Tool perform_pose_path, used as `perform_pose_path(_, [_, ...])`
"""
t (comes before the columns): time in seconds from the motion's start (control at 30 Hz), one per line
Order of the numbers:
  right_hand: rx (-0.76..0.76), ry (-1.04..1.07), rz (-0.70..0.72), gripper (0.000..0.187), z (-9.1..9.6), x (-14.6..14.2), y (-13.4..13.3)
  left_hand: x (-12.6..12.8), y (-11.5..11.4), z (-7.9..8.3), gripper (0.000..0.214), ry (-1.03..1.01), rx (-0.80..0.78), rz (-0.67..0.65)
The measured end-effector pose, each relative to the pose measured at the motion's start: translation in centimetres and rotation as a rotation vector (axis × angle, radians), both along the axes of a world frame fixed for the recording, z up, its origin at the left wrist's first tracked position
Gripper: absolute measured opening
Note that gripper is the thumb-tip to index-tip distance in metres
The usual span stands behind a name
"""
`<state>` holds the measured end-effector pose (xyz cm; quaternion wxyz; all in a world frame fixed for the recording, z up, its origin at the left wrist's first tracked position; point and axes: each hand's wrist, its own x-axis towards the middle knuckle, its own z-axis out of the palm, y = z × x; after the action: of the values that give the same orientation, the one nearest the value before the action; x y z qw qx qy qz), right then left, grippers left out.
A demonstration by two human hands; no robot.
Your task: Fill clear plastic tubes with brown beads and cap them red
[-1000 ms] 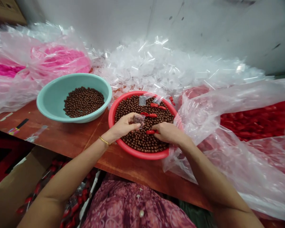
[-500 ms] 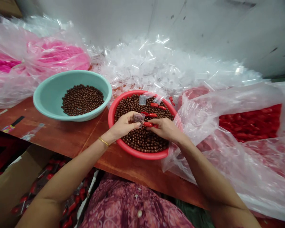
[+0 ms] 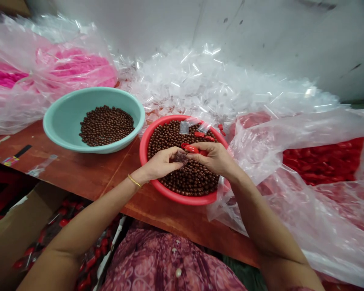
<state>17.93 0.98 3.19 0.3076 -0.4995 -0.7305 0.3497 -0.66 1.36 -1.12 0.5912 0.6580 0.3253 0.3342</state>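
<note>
Over the red basin (image 3: 145, 155) full of small brown balls (image 3: 191, 182), my two hands meet. My left hand (image 3: 162, 163) is closed on a small clear plastic box (image 3: 181, 157) that looks dark with balls inside. Fingers of my right hand (image 3: 214, 157) pinch a red plastic cap (image 3: 190, 148) at the box's top end; whether it is seated on the box I cannot tell. More red caps (image 3: 203, 134) and a clear empty box (image 3: 184, 127) lie on the balls just beyond my hands.
Left stands a turquoise basin (image 3: 57, 133) with more brown balls. Clear boxes (image 3: 182, 81) are heaped along the wall. A plastic bag of red caps (image 3: 324, 159) lies right, bags of pink pieces (image 3: 79, 68) far left. Below the table edge, a carton (image 3: 27, 214) holds red-capped boxes.
My right hand has moved left and slightly up, bringing the red cap to the box in my left hand. The box has turned and is now more covered by my fingers.
</note>
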Motion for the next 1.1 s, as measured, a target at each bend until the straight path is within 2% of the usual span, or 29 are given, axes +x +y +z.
perform_pose_path(0.2, [-0.066, 0.012, -0.141, 0.034, -1.1, 1.5, -0.6, -0.3, -0.3, 0.7, 0.026, -0.136, -0.093, -0.031])
perform_pose_path(0.3, [-0.147, -0.018, -0.17, 0.039, -1.9, 2.1, -1.1, -0.5, -0.5, 1.2, 0.029, -0.252, -0.198, -0.098])
perform_pose_path(0.37, [-0.13, 0.024, -0.183, 0.038, -1.9, 2.2, -1.5, -0.5, -0.6, 1.3, 0.029, -0.26, -0.216, -0.111])
perform_pose_path(0.47, [0.016, 0.11, -0.128, 0.032, -1.0, 1.7, -1.8, -0.3, -0.6, 1.3, 0.028, -0.178, -0.176, -0.066])
perform_pose_path(0.53, [0.099, 0.083, -0.009, 0.029, -0.3, 1.2, -1.8, -0.3, -0.6, 1.3, 0.028, -0.117, -0.184, -0.056])
perform_pose_path(0.63, [0.146, -0.015, 0.172, 0.021, 0.0, 0.6, -1.7, -0.4, -0.6, 1.5, 0.026, -0.068, -0.25, -0.075])
perform_pose_path(0.7, [0.177, -0.023, 0.186, 0.018, -0.2, 0.3, -1.6, -0.6, -0.6, 1.6, 0.025, -0.065, -0.278, -0.07])
perform_pose_path(0.8, [0.186, 0.058, 0.094, 0.014, -0.5, 0.0, -1.7, -0.7, -0.6, 1.7, 0.025, -0.074, -0.276, -0.069])
perform_pose_path(0.93, [-0.001, 0.197, 0.016, 0.019, -0.7, 0.0, -2.0, -0.5, -0.6, 1.6, 0.023, -0.102, -0.257, -0.026])
perform_pose_path(1.03, [-0.232, 0.326, -0.063, 0.029, -1.3, 0.4, -2.1, -0.3, -0.6, 1.5, 0.021, -0.094, -0.199, 0.037])
perform_pose_path(1.1, [-0.395, 0.457, -0.083, 0.031, -1.8, 0.6, -2.2, -0.2, -0.6, 1.4, 0.021, -0.046, -0.164, 0.024])
